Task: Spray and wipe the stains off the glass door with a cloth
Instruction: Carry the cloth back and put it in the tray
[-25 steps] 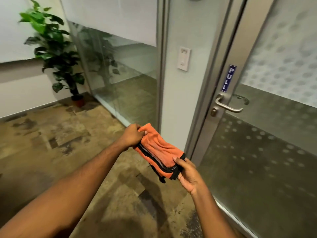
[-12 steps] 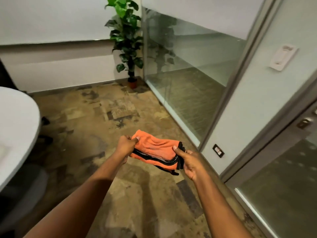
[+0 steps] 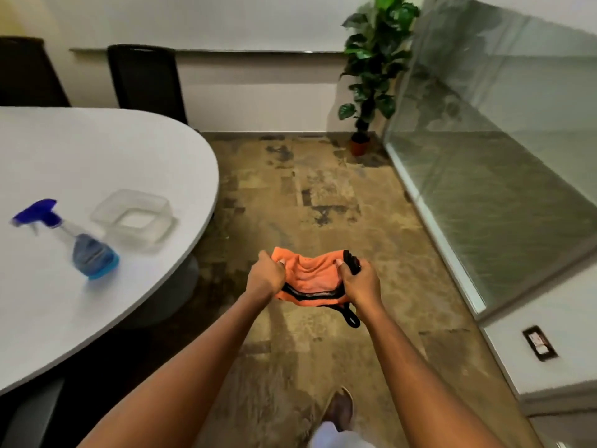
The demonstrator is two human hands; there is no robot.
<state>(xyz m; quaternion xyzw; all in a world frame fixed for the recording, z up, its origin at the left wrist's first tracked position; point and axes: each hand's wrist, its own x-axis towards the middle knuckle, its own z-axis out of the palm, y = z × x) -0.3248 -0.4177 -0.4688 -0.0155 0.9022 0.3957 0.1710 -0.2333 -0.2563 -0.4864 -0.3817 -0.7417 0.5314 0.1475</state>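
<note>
An office room with a mottled brown carpet and a pale wall at the back. A frosted glass partition runs along the right side, with a potted plant in the corner beside it. Since a second ago the view has swung left: the glass door with its handle and "PULL" sign is no longer in sight, and a white oval table now fills the left side, where half a second ago only its edge showed. On the table stand a spray bottle with a blue trigger head and blue liquid, blurred, and just beside it a clear plastic container. Two dark chairs stand behind the table.

In the centre, both bare arms reach forward. The left hand and right hand each grip one end of an orange cloth with black trim, holding it bunched between them over the carpet, as before. A black loop hangs from the cloth below the right hand. A shoe shows at the bottom edge.
</note>
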